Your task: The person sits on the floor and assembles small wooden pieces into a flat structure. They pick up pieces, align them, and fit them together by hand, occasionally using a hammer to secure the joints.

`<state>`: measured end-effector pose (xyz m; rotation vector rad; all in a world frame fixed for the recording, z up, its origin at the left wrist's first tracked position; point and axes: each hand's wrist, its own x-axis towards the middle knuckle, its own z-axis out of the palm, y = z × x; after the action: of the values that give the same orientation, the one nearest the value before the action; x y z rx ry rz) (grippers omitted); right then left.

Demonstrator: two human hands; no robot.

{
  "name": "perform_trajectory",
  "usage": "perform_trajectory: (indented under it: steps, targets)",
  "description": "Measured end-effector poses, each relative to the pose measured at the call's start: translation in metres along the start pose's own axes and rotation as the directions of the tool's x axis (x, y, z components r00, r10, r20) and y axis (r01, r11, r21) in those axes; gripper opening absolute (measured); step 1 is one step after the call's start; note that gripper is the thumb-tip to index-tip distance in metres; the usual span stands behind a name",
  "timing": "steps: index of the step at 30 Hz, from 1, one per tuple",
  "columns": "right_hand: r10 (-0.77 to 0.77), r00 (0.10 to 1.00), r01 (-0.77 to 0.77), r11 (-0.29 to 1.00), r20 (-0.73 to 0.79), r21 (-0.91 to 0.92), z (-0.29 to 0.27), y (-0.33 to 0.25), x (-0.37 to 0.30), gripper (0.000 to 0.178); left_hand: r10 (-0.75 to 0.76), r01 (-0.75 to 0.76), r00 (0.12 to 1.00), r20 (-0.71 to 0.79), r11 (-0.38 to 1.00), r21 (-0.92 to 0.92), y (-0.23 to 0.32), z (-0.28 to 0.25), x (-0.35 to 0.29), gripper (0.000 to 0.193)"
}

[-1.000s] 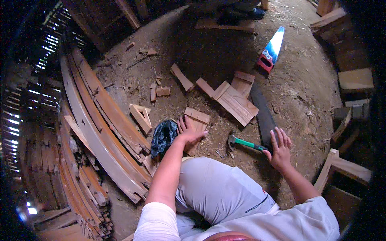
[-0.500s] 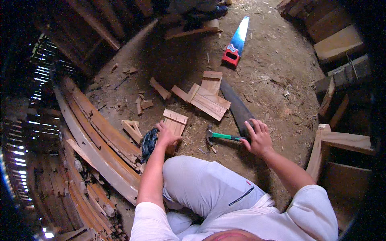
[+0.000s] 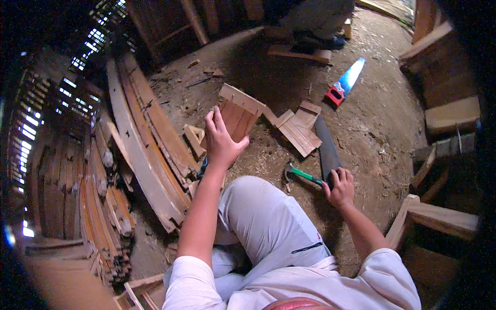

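Observation:
My left hand (image 3: 225, 142) grips a small panel of wooden slats (image 3: 238, 114) and holds it tilted up off the ground. A batten with several nails crosses its far end. My right hand (image 3: 341, 190) is low at the right, its fingers curled over the black handle end of a green-handled claw hammer (image 3: 305, 175). The hammer's head points left on the ground. Beside it lies a long dark board (image 3: 327, 144), reaching under my right hand. Ahead of the hammer rests another joined group of wooden slats (image 3: 299, 133).
A red-handled saw (image 3: 345, 82) lies on the dirt floor farther off. Long curved planks (image 3: 144, 144) are stacked at the left. A wooden frame (image 3: 439, 214) stands at the right. Another person's leg and shoe (image 3: 323, 41) show at the top, by a board (image 3: 297, 53).
My left hand has lifted the slatted panel off the ground and tilted it. My right hand's fingers have drawn in around the hammer's handle end. The view has shifted.

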<state>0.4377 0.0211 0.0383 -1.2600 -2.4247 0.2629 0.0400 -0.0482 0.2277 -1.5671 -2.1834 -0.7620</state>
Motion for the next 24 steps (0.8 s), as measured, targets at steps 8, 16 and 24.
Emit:
perform_trajectory:
  steps: [8,16,24]
  targets:
    - [-0.108,0.991,0.108,0.994,-0.084,-0.004,0.007,-0.003,0.004,0.048,-0.381,0.385,0.816,0.434,-0.199,-0.901,-0.033,-0.127,-0.067,0.070]
    - [-0.092,0.993,0.085,0.993,-0.080,-0.086,0.012,-0.006,-0.009,0.041,-0.523,0.089,0.756,0.393,-0.512,-0.854,-0.013,-0.208,-0.198,0.087]
    - [-0.189,0.976,0.167,0.969,-0.112,-0.182,0.019,0.005,-0.009,0.039,-0.902,0.341,0.247,0.355,-0.262,-0.903,-0.018,-0.198,-0.285,0.052]
